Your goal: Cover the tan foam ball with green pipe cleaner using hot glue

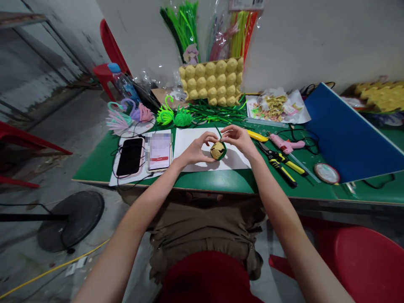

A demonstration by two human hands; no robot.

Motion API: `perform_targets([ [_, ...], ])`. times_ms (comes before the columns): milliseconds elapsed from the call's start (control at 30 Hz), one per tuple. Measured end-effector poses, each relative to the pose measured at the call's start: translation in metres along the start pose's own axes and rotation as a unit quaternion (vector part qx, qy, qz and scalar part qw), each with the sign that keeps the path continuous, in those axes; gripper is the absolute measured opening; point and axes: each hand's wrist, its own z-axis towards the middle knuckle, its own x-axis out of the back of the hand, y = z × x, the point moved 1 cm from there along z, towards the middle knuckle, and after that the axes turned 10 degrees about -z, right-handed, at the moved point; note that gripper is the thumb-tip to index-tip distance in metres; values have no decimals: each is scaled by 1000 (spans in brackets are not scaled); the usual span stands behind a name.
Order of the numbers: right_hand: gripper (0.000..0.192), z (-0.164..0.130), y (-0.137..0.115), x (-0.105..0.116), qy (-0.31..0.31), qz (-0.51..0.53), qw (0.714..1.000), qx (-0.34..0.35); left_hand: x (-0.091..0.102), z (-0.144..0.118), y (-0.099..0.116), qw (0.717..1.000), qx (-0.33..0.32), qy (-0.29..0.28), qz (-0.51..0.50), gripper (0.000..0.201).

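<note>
Over a white sheet of paper point(187, 141), my left hand point(196, 150) holds a small yellow egg-carton cup point(216, 152) between thumb and fingers. The cup has a torn, dark opening, and a dark green pipe cleaner point(224, 152) curves along its right side. My right hand point(239, 139) pinches at the top of the cup, where a thin green end sticks up. The fingertips partly hide that spot.
Two phones point(130, 157) with cables lie left. Pipe-cleaner swans point(166, 113), loose green pipe cleaners point(217, 112) and an egg carton point(212, 80) stand behind. Right are pliers point(279, 164), a pink glue gun point(286, 144), a tape roll point(327, 173) and a blue board point(350, 134).
</note>
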Motion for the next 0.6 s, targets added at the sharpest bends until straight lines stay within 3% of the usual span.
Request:
perform_targets([
  [333,54,2,2,-2,-27,-6,999,-19,-1,1,5,1000,-4,-23,14,82],
  [600,56,3,4,-2,49,-21,998,26,1,1,-3,1000,-2,6,26,76],
])
